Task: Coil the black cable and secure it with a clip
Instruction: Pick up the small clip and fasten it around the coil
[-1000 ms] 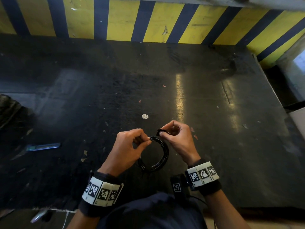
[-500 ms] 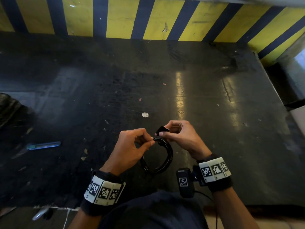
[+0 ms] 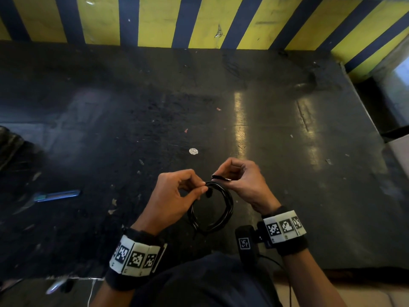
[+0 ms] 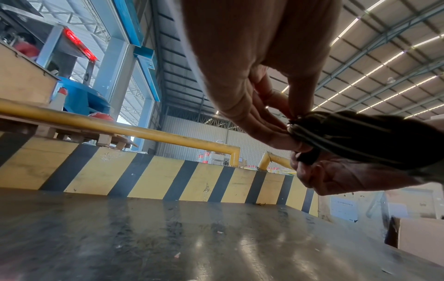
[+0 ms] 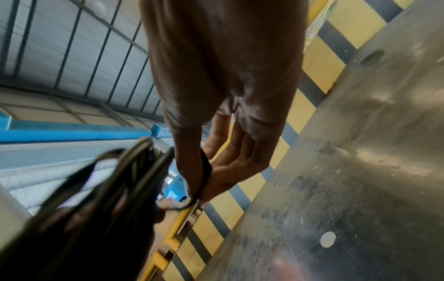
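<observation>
The black cable (image 3: 223, 209) is wound into a small ring of several loops and hangs in the air between both hands, above the near part of the dark table (image 3: 287, 151). My left hand (image 3: 177, 196) pinches the top of the coil (image 4: 341, 131) between thumb and fingers. My right hand (image 3: 241, 180) pinches a thin black strap-like clip (image 3: 220, 178) at the top of the coil; in the right wrist view that clip (image 5: 206, 171) runs between thumb and fingers beside the cable loops (image 5: 115, 180). How the clip sits round the loops is hidden.
A blue-handled tool (image 3: 58, 195) lies on the table at the left. A small pale disc (image 3: 193, 151) lies just beyond the hands. A yellow and dark striped wall (image 3: 199, 21) bounds the far side. A pale box (image 4: 423, 237) stands past the table's right edge.
Both hands kept their hold at the top of the coil. The right hand's black clip dropped from sticking up to lying flat along the loops, and the right wrist swung outward.
</observation>
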{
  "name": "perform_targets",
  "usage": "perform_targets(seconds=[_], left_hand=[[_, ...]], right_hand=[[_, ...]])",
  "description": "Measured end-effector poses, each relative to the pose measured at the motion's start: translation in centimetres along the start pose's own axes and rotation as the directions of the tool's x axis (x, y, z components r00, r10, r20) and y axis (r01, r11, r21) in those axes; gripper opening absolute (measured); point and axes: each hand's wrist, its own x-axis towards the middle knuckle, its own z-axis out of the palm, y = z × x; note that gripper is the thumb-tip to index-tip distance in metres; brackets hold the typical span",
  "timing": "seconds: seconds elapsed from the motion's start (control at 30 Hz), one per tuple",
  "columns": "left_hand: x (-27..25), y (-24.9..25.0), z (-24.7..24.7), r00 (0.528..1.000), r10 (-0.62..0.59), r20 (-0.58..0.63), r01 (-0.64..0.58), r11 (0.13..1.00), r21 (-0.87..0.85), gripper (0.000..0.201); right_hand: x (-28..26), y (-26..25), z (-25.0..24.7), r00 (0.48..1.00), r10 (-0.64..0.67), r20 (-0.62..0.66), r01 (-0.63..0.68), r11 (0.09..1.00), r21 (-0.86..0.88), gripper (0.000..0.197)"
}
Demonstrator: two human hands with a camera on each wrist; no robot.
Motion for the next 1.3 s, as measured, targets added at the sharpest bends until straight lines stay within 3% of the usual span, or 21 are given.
perform_targets(seconds=[0.2, 0.3, 0.43, 0.5, 0.67, 0.9, 1.07, 1.17, 1.23, 1.3], left_hand=[[-0.1, 0.2, -0.1, 1.0, 0.001, 0.004, -0.001, 1.0, 0.001, 0.01], [0.0, 0.0, 0.1, 1.0, -0.015, 0.012, 0.015, 1.0, 0.028, 0.01], [-0.1, -0.3, 0.1, 0.999, -0.031, 0.038, 0.03, 0.999, 0.04, 0.011], [-0.2, -0.3, 0.2, 0.999, -0.025, 0.046, 0.024, 0.999, 0.04, 0.011], [-0.3, -0.4, 0.7, 0.999, -0.038, -0.01, 0.038, 0.999, 0.013, 0.007], [-0.3, -0.3, 0.7, 0.998, -0.052, -0.027, 0.052, 0.999, 0.009, 0.006], [-0.4, -0.5, 0.7, 0.998, -0.059, -0.026, 0.059, 0.998, 0.011, 0.01], [-0.5, -0.8, 0.9, 0.996, -0.069, -0.063, 0.069, 0.998, -0.006, 0.01], [-0.4, -0.7, 0.9, 0.995, -0.084, -0.062, 0.082, 0.996, -0.029, 0.007], [-0.4, -0.6, 0.9, 0.995, -0.095, -0.036, 0.092, 0.994, -0.062, 0.005]], right_hand=[[0.2, 0.0, -0.6, 1.0, -0.02, 0.018, 0.022, 0.994, -0.11, 0.022], [0.1, 0.0, -0.7, 0.999, 0.018, 0.037, -0.018, 1.0, -0.013, 0.019], [-0.2, -0.4, -1.0, 0.977, 0.179, 0.118, -0.197, 0.965, 0.173, 0.017], [-0.3, -0.7, -1.2, 0.967, 0.198, 0.16, -0.223, 0.962, 0.159, 0.015], [-0.8, -0.9, -0.8, 0.98, 0.129, 0.155, -0.117, 0.99, -0.084, 0.029], [-1.3, -1.1, -0.4, 0.987, 0.009, 0.158, 0.014, 0.99, -0.143, 0.026], [-1.8, -1.9, -1.3, 0.956, 0.002, 0.295, 0.046, 0.986, -0.158, 0.027], [-2.3, -2.2, -1.9, 0.914, 0.01, 0.406, 0.106, 0.959, -0.262, 0.049], [-2.5, -2.0, -1.4, 0.929, -0.022, 0.37, 0.164, 0.92, -0.357, 0.056], [-2.6, -1.9, -0.7, 0.962, -0.113, 0.249, 0.206, 0.899, -0.387, 0.041]])
